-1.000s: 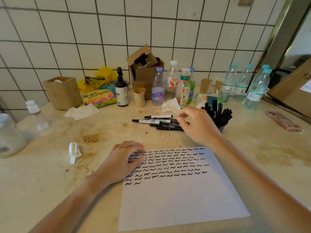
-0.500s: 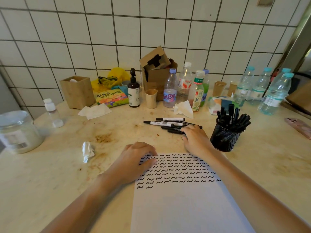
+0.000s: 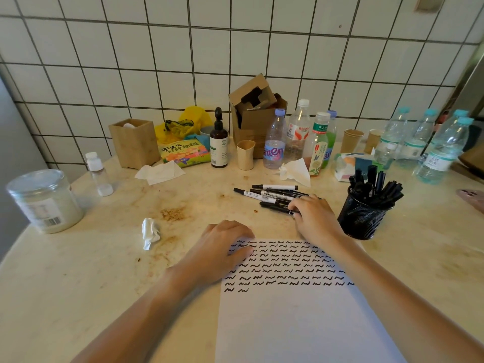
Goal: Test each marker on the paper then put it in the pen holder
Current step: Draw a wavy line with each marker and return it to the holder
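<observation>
My right hand (image 3: 313, 218) has dropped from above the loose markers (image 3: 269, 196) onto the nearest one, fingers curling round it. My left hand (image 3: 222, 247) stays flat, pinning the paper (image 3: 301, 323). The holder (image 3: 362, 218) sits just right. Next marker is about to be tested.
</observation>
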